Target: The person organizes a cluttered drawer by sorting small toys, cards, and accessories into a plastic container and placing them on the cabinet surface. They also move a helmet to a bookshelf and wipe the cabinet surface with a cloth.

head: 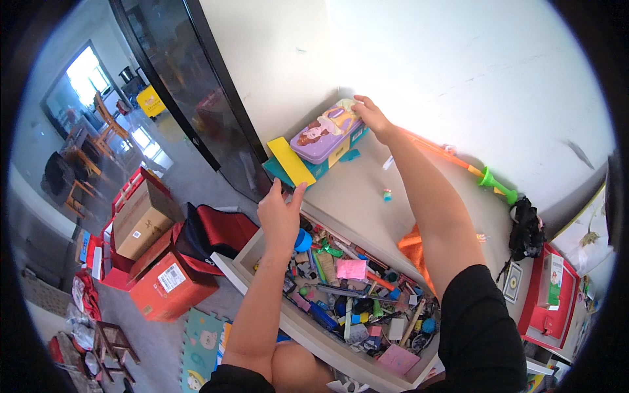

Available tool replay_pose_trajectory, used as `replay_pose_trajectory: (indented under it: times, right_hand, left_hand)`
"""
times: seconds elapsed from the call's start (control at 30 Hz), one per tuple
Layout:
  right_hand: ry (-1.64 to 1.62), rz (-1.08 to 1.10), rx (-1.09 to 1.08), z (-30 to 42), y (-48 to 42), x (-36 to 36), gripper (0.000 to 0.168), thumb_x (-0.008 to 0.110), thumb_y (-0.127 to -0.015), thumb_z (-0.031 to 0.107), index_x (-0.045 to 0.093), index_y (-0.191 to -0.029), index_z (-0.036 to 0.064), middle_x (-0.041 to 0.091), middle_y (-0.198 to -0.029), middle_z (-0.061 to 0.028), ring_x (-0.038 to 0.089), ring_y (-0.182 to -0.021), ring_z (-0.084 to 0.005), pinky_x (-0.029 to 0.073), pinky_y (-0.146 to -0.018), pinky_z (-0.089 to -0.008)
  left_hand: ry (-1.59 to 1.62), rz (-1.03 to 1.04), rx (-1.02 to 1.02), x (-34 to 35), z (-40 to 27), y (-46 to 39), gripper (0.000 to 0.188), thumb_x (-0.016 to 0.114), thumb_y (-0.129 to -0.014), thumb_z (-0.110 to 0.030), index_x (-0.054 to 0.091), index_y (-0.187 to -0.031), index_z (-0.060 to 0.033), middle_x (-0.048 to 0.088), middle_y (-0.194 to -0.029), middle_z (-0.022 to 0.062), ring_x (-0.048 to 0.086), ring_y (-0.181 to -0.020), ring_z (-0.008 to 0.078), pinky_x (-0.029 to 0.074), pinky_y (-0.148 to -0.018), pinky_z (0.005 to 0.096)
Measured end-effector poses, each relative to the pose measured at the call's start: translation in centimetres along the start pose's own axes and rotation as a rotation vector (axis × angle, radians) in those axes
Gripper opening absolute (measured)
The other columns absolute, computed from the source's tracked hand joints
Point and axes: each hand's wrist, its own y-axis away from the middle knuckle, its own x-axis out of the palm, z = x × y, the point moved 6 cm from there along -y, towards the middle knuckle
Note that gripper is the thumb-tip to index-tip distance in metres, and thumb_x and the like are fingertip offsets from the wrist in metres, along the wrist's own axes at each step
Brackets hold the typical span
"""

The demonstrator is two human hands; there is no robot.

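Note:
A purple tin case [324, 130] with a cartoon princess on its lid lies on a teal box [281, 169] in the corner of the cabinet top. Across the near end of the box rests a yellow rectangular piece [292, 161]. My right hand [373, 118] grips the far end of the tin. At the near end of the stack is my left hand [279, 221], its thumb and index fingertips at the box edge and the yellow piece. Whether it grips either one is unclear. Below my arms, an open drawer [250, 258] holds jumbled toys, pens and small parts.
A small figurine [387, 195] and an orange cloth [415, 250] lie on the cabinet top. A green-and-orange toy [496, 185] runs along the wall, near a black bundle [527, 228]. At right stands a red box lid [535, 314]. Cardboard boxes [169, 285] sit on the left floor.

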Motion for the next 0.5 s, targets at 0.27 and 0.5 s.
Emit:
replay_pose_trajectory:
  times: [0.27, 0.5]
  right_hand:
    - [0.712, -0.415, -0.195, 2.6, 4.4, -0.2, 0.029, 0.057, -0.086, 0.029, 0.063, -0.091, 0.001, 0.064, -0.097, -0.0205, 0.06, -0.094, -0.0336, 0.048, -0.079, -0.0441]
    - [1.183, 0.029, -0.784, 1.0, 9.9, 4.0, 0.013, 0.059, -0.079, 0.014, 0.065, -0.077, 0.003, 0.066, -0.077, -0.0134, 0.065, -0.075, -0.0306, 0.052, -0.065, -0.0409]
  left_hand:
    - [-0.044, 0.044, 0.147, -1.3, -1.9, 0.3, 0.069, 0.068, -0.082, -0.041, 0.046, -0.133, -0.001, 0.033, -0.139, 0.0357, 0.037, -0.129, 0.0447, 0.042, -0.096, 0.0423]
    - [-0.208, 0.034, 0.255, 0.9, -2.1, -0.2, 0.051, 0.061, -0.087, -0.027, 0.049, -0.133, -0.0104, 0.038, -0.134, 0.0363, 0.063, -0.091, 0.042, 0.053, -0.072, 0.0413]
